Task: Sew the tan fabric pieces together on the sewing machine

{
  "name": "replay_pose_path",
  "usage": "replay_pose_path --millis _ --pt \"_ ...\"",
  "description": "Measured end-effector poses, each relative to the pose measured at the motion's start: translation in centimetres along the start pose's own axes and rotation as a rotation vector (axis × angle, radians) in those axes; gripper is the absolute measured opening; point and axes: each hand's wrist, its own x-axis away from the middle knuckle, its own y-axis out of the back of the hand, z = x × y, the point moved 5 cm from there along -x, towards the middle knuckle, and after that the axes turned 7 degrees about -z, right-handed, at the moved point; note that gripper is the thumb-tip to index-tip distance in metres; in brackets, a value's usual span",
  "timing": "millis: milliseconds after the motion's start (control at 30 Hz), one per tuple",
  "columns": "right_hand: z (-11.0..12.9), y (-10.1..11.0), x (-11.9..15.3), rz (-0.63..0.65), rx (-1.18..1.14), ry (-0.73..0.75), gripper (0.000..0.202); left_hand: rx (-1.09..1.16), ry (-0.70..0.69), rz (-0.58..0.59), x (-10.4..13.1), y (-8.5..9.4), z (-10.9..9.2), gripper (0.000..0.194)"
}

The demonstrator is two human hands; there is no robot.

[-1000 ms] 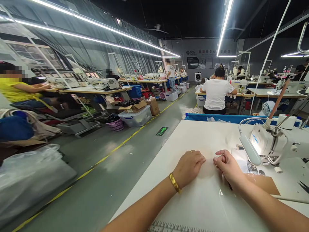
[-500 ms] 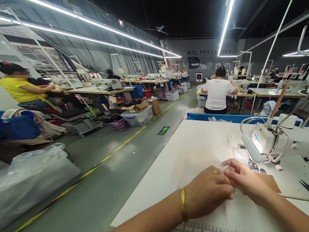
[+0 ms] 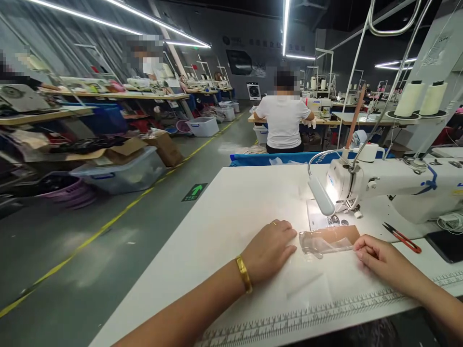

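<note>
On the white table (image 3: pixel 224 217), a brown piece (image 3: pixel 334 234) with clear, glossy film (image 3: pixel 307 243) over it lies in front of the sewing machine's needle area. My right hand (image 3: pixel 378 255) pinches the film's right end between thumb and fingers. Left of the piece, my left hand (image 3: pixel 269 248) rests on the tabletop, palm down, fingers a little apart, fingertips close to the film's left end. The white sewing machine (image 3: pixel 347 180) stands behind, its lamp lit.
Red-handled snips (image 3: pixel 403 237) and a dark flat object (image 3: pixel 446 246) lie to the right. A ruler strip (image 3: pixel 307 318) runs along the front edge. A person in a white shirt (image 3: pixel 284 120) sits ahead, beyond a blue cloth edge.
The view has turned right. My hands, close together before, are now apart, and the brown piece with the film shows between them. My left hand's fingers have spread.
</note>
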Motion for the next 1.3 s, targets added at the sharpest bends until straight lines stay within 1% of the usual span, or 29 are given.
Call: replay_pose_path --millis 67,100,167,200,233,267,333,367,400,433,500,567,633,700,767,833,867,900,967,1033,1167,1300 --pt "-0.6 1.3 0.2 -0.028 0.147 0.016 0.022 -0.003 0.007 -0.040 -0.5 0.5 -0.7 0.018" --pt "-0.5 2.0 0.2 -0.062 0.235 0.041 0.021 0.005 0.008 -0.059 -0.8 0.8 -1.2 0.019" --pt "0.3 3.3 0.0 -0.188 0.401 0.129 0.021 0.029 0.014 -0.062 -1.8 1.0 -2.5 0.018" --pt "1.0 3.7 -0.2 -0.259 0.455 0.192 0.021 0.041 0.021 -0.036 -2.5 0.9 -3.1 0.017" --pt "1.8 3.8 -0.5 -0.314 0.476 0.260 0.022 0.052 0.030 0.008 -3.1 0.6 -3.7 0.017" --pt "2.5 3.6 -0.9 -0.337 0.465 0.328 0.022 0.063 0.045 0.057 -3.7 0.1 -4.3 0.018" --pt "3.6 2.3 -2.0 -0.282 0.384 0.437 0.018 0.086 0.075 0.132 -4.8 -0.9 -5.1 0.020" --pt "3.8 1.7 -2.5 -0.243 0.333 0.456 0.013 0.095 0.084 0.150 -5.2 -1.4 -5.2 0.019" --pt "3.9 1.1 -3.0 -0.207 0.290 0.459 0.007 0.110 0.085 0.148 -5.4 -1.8 -5.3 0.019" --pt "3.8 0.6 -3.5 -0.182 0.255 0.455 0.006 0.136 0.077 0.130 -5.6 -2.1 -5.3 0.018" --pt "3.3 0.2 -4.1 -0.149 0.202 0.433 0.014 0.244 0.076 0.083 -5.6 -2.5 -4.9 0.017" --pt "2.7 0.3 -4.3 -0.137 0.154 0.395 0.015 0.426 0.145 0.055 -5.3 -2.7 -4.1 0.012" --pt "2.2 0.7 -4.4 -0.146 0.109 0.342 0.013 0.589 0.254 0.067 -4.9 -2.9 -3.1 0.005" --pt "1.7 1.1 -4.3 -0.146 0.030 0.256 0.019 0.674 0.331 0.076 -4.8 -2.9 -2.5 0.015" --pt "1.3 1.2 -4.3 -0.127 -0.081 0.161 0.025 0.705 0.371 0.074 -4.7 -2.7 -2.3 0.025" --pt "1.1 1.2 -4.3 -0.116 -0.165 0.114 0.024 0.737 0.389 0.062 -4.7 -2.5 -2.3 0.022" --pt "1.2 1.2 -4.3 -0.120 -0.177 0.121 0.022 0.757 0.388 0.050 -4.7 -2.4 -2.3 0.020" --pt "1.2 1.3 -4.4 -0.131 -0.178 0.135 0.022 0.776 0.381 0.033 -4.8 -2.3 -2.4 0.022" --pt "1.2 1.4 -4.5 -0.159 -0.166 0.163 0.028 0.811 0.370 -0.007 -4.8 -2.1 -2.5 0.033" --pt "1.1 1.6 -4.6 -0.193 -0.157 0.181 0.037 0.849 0.372 -0.026 -4.9 -2.1 -2.5 0.039" --pt "1.1 1.9 -4.6 -0.249 -0.154 0.201 0.046 0.931 0.397 -0.021 -4.9 -2.2 -2.6 0.039" --pt "0.9 2.0 -4.6 -0.298 -0.166 0.202 0.046 0.927 0.407 -0.058 -4.8 -1.9 -2.5 0.038"
